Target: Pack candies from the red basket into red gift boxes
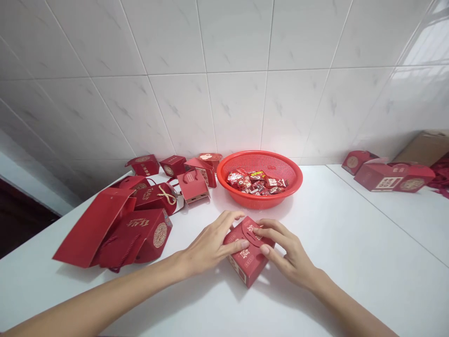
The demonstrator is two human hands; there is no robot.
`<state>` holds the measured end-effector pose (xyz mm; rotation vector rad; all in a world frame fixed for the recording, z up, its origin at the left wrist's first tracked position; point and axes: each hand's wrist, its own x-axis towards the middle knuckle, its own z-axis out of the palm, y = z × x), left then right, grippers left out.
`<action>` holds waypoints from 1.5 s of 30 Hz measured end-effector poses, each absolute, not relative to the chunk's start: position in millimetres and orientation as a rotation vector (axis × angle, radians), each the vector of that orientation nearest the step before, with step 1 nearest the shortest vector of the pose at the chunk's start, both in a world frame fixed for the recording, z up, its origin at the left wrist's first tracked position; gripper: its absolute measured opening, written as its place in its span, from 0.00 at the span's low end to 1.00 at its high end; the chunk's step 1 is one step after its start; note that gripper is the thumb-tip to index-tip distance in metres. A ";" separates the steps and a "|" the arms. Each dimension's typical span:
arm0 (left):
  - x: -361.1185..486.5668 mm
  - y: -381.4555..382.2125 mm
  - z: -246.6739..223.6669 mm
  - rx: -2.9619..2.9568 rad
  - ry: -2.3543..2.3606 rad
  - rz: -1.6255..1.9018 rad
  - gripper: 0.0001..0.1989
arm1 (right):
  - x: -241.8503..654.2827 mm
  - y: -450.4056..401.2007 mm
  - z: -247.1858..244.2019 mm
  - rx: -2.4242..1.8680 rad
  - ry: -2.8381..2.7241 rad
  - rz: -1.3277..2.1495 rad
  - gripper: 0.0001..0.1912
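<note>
A red cardboard gift box with pale lettering rests on the white table, turned at an angle. Its top has a rounded flap with a slot in it. My left hand grips the box from the left, thumb on the top and fingers around the far side. From the right, my right hand holds it too, with fingertips and thumb on the flap and top near the right edge. Behind the box stands a red plastic basket with several small wrapped sweets in it.
Several red gift boxes and bags lie on the left, among them a large red bag and a box with a gold cord bow. More red boxes and a brown carton are at the right, near the tiled wall.
</note>
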<state>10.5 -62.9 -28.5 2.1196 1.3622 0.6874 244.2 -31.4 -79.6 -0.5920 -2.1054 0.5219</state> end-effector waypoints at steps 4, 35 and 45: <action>10.3 -61.0 -30.9 2.182 1.232 0.640 0.15 | 244.5 -31.3 -80.6 -0.584 -2.187 0.432 0.19; 13.7 -80.4 -31.6 2.339 1.420 0.613 0.24 | 213.8 -85.8 -74.4 -1.135 -2.223 -0.060 0.26; 3.7 -83.3 -28.4 2.570 1.270 0.379 0.30 | 291.1 -40.9 -48.8 -1.163 -2.104 0.061 0.18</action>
